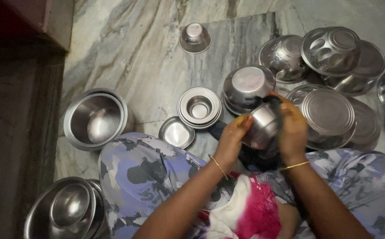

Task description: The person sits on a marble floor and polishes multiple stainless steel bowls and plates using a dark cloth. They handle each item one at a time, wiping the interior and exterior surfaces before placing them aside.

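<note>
A small steel cup (262,126) is held between both hands above my lap. My left hand (231,138) grips its left side, fingers curled on the rim. My right hand (292,129) presses a dark cloth (275,106) against the cup's right side and top. The cloth also hangs below the cup, mostly hidden. Just beyond the cup stands an upturned steel pot (248,84) on a stack of bowls.
Steel vessels lie all over the marble floor: a large bowl (94,118) at left, nested bowls (66,208) at bottom left, stacked plates (199,107), a small dish (176,132), a small upturned bowl (195,37), and lids and plates (329,113) piled at right.
</note>
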